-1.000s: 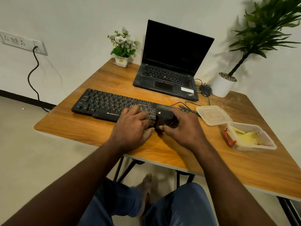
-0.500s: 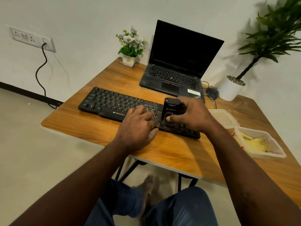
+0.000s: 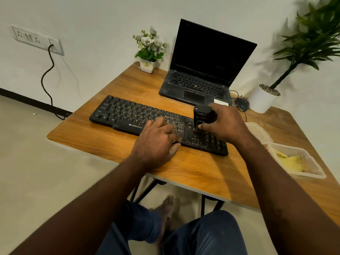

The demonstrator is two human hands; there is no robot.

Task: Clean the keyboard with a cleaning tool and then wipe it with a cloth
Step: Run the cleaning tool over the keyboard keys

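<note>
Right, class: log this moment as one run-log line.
step: tool pass | right hand: holds cleaning tool on keyboard | left hand: steadies keyboard | cloth: in box

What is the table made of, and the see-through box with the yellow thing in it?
The table looks like wood or wood-look laminate: orange-brown grain streaks, slight sheen, pale edge. The box looks like thin clear plastic: cloudy, see-through walls. The yellow cloth inside seems soft fabric, crumpled.

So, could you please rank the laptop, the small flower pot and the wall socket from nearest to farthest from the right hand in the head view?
1. The laptop, just behind the right hand, which grips the black cleaning tool on the keyboard.
2. The small flower pot, at the table's far left corner.
3. The wall socket, up on the wall at far left.
</note>
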